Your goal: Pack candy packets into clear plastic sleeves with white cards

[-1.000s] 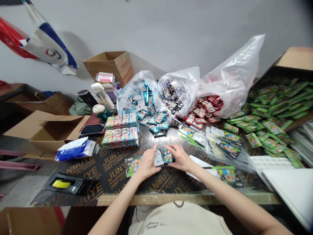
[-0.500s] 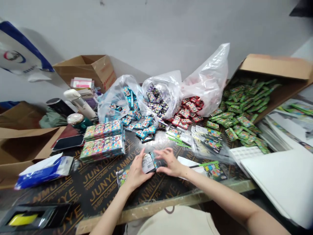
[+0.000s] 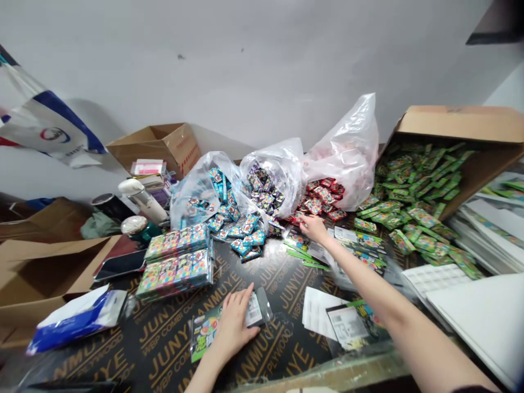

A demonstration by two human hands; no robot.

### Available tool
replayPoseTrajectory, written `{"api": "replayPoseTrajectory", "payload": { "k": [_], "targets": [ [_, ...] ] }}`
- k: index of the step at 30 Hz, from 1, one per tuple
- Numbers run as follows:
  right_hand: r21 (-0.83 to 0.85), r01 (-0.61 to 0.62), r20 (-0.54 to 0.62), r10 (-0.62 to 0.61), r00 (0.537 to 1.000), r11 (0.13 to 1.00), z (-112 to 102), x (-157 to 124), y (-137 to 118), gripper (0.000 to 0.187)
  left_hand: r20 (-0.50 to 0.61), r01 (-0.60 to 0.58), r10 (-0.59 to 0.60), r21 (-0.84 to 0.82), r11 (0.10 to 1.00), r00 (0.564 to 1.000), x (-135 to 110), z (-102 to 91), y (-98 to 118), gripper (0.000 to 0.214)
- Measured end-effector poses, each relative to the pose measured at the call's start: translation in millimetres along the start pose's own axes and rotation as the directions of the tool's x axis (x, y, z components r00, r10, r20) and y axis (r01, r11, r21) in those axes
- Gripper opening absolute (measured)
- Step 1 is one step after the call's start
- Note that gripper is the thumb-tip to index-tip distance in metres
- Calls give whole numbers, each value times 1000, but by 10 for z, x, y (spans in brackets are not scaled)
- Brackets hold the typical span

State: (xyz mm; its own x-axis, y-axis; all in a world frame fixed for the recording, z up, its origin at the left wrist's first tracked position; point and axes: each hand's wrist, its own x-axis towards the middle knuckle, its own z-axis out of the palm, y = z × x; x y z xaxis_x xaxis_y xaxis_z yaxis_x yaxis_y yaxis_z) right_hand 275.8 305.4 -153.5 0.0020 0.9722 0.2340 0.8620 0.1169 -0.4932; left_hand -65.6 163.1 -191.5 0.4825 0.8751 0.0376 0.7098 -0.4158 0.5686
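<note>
my left hand lies flat, fingers spread and not clenched, on a thin glossy card packet under my palm: light, slippery, best pinched by its edge. my right hand is stretched out, fingertips just beside the red sachets; i cannot tell if they grasp anything.

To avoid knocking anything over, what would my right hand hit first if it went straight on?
Probably the pile of red packets just ahead of your right hand, though depth is hard to judge from this view.

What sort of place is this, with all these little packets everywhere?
Probably a small packing workroom. A plywood table is heaped with colourful retail packets spilling from clear plastic bags, and green packets fill a tipped cardboard box.
</note>
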Motion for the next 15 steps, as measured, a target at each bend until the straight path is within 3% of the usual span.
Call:
{"api": "replayPoseTrajectory", "payload": {
  "k": [2, 4, 7, 9, 11, 13, 15],
  "targets": [
    [56, 37, 18, -38, 999, 998, 29, -228, -189, 31, -77, 51, -58, -86, 995, 995, 61, -54, 22, 86],
    [219, 100, 97, -124, 988, 970, 96, -506, -431, 34, -128, 104, -150, -310, 945, 980, 174, -77, 118, 75],
    [547, 130, 242, -305, 921, 827, 241, -849, -737, 34, 15, 198, -259, -690, 696, 966, 389, -19, 302, 56],
    [601, 116, 276, -341, 898, 791, 347, -912, -820, 33, 109, 256, -268, -751, 609, 957, 500, 60, 383, 52],
    [504, 121, 194, -248, 949, 855, 445, -796, -797, 32, 82, 254, -275, -691, 677, 958, 547, 138, 419, 54],
    [360, 58, -7, -59, 998, 931, 520, -544, -711, 39, -15, 191, -244, -580, 792, 970, 535, 190, 424, 59],
    [335, -67, -145, 121, 982, 940, 563, -262, -619, 51, -68, 119, -170, -467, 876, 983, 488, 203, 411, 63]
  ]
}}
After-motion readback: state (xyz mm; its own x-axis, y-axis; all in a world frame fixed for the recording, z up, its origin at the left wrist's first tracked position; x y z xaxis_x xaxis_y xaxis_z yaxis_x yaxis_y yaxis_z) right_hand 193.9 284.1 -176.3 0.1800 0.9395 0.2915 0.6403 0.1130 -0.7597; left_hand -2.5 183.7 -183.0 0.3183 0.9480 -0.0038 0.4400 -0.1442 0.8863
